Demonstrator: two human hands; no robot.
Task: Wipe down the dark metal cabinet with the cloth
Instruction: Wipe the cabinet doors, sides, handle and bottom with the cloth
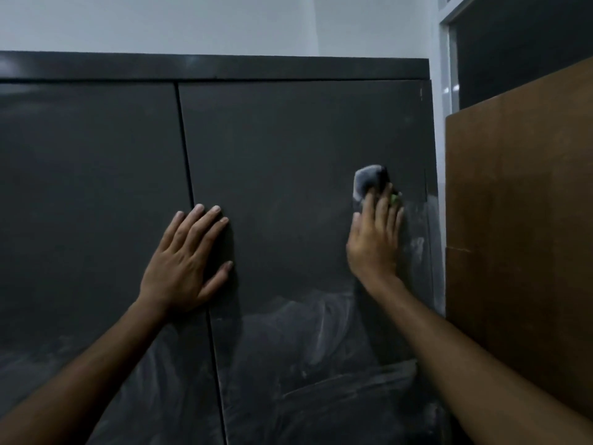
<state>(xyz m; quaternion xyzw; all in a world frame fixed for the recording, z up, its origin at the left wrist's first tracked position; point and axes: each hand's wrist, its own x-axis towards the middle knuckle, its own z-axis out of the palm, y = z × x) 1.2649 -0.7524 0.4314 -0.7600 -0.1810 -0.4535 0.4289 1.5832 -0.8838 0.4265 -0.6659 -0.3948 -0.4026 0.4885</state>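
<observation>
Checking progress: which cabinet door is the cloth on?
The right door: the right hand presses the cloth near its outer edge. The left door has no cloth.

head camera faces the cabinet (288, 155) front, close up, slightly upward.

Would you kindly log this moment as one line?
right hand presses cloth on cabinet right door | left hand flat by seam

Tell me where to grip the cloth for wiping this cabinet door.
Press the cloth flat from the front, as the right hand does: straight fingers over its lower half. It lies bunched against the vertical right door, so only pressure holds it; the left hand braces by the seam.
</observation>
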